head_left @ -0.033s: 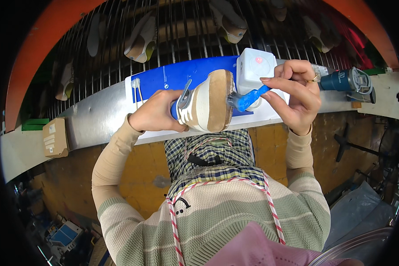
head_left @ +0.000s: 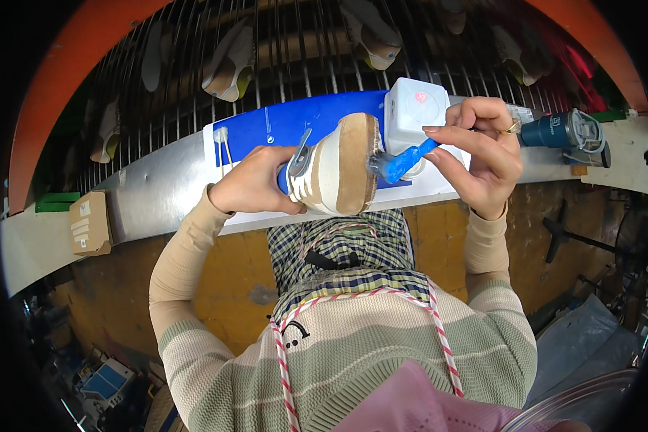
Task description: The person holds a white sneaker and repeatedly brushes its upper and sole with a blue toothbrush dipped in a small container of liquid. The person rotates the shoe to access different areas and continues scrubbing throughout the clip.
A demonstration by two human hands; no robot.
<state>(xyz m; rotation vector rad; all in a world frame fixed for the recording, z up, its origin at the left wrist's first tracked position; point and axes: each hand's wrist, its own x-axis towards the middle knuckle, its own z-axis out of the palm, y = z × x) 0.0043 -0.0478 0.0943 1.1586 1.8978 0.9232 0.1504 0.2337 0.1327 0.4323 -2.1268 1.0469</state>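
My left hand [head_left: 255,181] grips a white and tan shoe upper [head_left: 353,165] with white laces and a grey tongue. Its toe points right, and something blue shows at its opening beside my palm. Between thumb and fingers my right hand [head_left: 482,155] pinches a brush [head_left: 403,164] with a blue handle. The bristles touch the bottom edge of the shoe upper at the toe side. Just behind the brush stands a white square container [head_left: 415,111], and a round white rim shows partly hidden under the brush.
A blue mat [head_left: 295,115] and white sheet cover part of the metal bench [head_left: 158,180]. White-tipped sticks [head_left: 223,140] lie at its left. A cardboard box [head_left: 90,223] is far left, a teal tumbler [head_left: 554,129] at right. Behind, a rack of bars carries several shoes [head_left: 230,65].
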